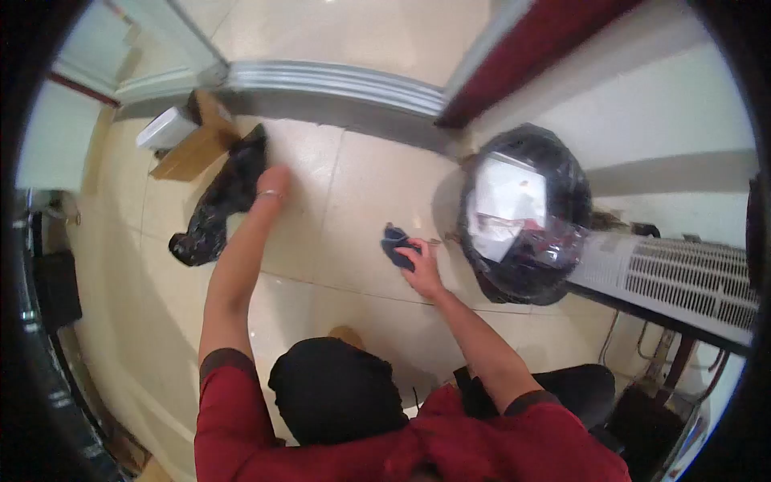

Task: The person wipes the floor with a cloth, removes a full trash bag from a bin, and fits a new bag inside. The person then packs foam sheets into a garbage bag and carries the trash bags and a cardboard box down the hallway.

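One dark blue cloth [392, 247] sits pinched in my right hand [419, 269], near the bag-lined bin [514, 277]; whether my blurred left hand [275, 178] grips the black plastic bag [218, 201], I can't tell. Picking up seems underway, calling next for a firm lift.

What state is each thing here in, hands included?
Right hand: thumb and fingers closed on the dark blue item.
Dark blue item: pinched.
Left hand: blurred, grip unclear.
Black plastic bag: crumpled, stretched out.
Cardboard box: looks open.
Black-lined bin: uncovered, white packaging inside.
Vented unit: cannot tell whether running.
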`<action>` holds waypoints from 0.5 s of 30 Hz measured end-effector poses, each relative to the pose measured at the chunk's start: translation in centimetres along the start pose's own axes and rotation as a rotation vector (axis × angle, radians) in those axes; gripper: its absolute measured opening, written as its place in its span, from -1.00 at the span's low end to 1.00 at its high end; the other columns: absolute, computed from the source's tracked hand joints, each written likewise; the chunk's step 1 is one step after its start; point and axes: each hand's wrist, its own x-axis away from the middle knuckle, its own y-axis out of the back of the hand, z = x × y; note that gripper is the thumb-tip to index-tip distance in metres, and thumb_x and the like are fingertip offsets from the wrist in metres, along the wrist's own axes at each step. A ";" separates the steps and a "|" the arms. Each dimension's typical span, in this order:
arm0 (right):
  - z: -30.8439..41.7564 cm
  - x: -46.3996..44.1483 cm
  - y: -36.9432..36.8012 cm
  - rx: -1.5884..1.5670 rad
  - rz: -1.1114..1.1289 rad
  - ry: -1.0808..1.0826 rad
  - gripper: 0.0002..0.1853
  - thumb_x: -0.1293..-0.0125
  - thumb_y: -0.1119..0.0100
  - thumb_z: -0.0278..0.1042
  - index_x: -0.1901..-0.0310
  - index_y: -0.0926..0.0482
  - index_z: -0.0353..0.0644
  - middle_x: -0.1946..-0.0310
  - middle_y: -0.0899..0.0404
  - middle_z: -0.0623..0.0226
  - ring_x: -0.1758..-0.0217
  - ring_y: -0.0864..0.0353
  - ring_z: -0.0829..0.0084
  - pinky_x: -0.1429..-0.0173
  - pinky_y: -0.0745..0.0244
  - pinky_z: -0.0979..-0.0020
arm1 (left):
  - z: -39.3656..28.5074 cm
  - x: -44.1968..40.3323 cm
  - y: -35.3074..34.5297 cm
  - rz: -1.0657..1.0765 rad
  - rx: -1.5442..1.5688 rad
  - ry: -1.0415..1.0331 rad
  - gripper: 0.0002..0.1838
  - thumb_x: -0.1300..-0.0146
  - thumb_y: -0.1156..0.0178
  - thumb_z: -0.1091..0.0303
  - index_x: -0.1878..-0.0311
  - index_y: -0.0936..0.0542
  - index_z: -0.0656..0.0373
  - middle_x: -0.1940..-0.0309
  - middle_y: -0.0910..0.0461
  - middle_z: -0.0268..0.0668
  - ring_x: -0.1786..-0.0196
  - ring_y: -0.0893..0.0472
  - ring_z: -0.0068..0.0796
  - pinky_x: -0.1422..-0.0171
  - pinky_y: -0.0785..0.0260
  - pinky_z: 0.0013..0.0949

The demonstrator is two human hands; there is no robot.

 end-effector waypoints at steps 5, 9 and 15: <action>0.2 0.0 0.2 0.033 -0.030 0.012 -0.53 0.18 -0.15 -0.54 0.12 -0.47 0.04 0.04 -0.26 0.23 -0.10 -0.20 0.17 -0.18 -0.13 0.25 | 0.4 1.0 0.4 -0.046 -0.047 0.031 -0.86 -0.07 0.02 0.44 0.36 -0.53 0.22 0.39 -0.56 -0.07 0.28 -0.57 -0.06 0.21 -0.45 -0.18; 0.4 0.1 0.3 0.009 -0.057 0.023 -0.54 0.21 -0.16 -0.51 0.15 -0.50 0.05 0.04 -0.28 0.24 -0.07 -0.22 0.17 -0.18 -0.13 0.26 | -4.9 4.6 7.2 -0.186 0.276 -0.095 -0.89 -0.03 -0.04 0.42 0.39 -0.49 0.23 0.45 -0.55 -0.11 0.34 -0.55 -0.11 0.24 -0.40 -0.23; 0.5 0.4 0.2 0.040 -0.037 -0.037 -0.60 0.19 -0.12 -0.50 0.18 -0.51 -0.04 0.08 -0.33 0.22 -0.04 -0.26 0.16 -0.14 -0.19 0.30 | -19.7 15.3 24.1 -0.185 0.810 -0.787 -0.90 -0.06 -0.11 0.43 0.39 -0.51 0.26 0.55 -0.50 -0.21 0.52 -0.49 -0.40 0.37 -0.35 -0.46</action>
